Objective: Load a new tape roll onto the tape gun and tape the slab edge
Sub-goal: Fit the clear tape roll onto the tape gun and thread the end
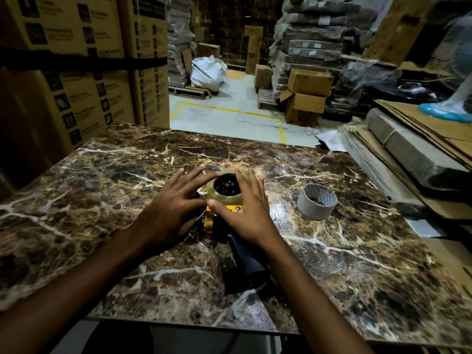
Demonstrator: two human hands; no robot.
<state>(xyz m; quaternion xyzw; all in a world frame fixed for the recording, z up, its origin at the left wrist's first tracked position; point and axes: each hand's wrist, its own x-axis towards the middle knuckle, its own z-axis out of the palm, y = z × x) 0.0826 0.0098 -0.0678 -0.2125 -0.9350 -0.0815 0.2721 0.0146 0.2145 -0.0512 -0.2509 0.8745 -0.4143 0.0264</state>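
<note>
A tape gun with a yellow body [231, 209] and a black handle [245, 261] lies on the dark brown marble slab [102, 190]. A clear tape roll [224, 196] sits on its black spool hub. My left hand [168, 208] rests at the roll's left side, fingers spread, thumb hidden near the gun. My right hand [245, 208] lies on the roll's right side with its fingers over the rim and its thumb across the yellow body. An empty grey cardboard tape core [317, 201] lies on the slab to the right.
Printed cartons [84, 60] are stacked along the left. Flattened cardboard and wrapped slabs [413, 152] lie along the slab's right edge. Beyond are a concrete floor with yellow lines [229, 111], pallets, loose boxes [305, 98] and a white sack [208, 72].
</note>
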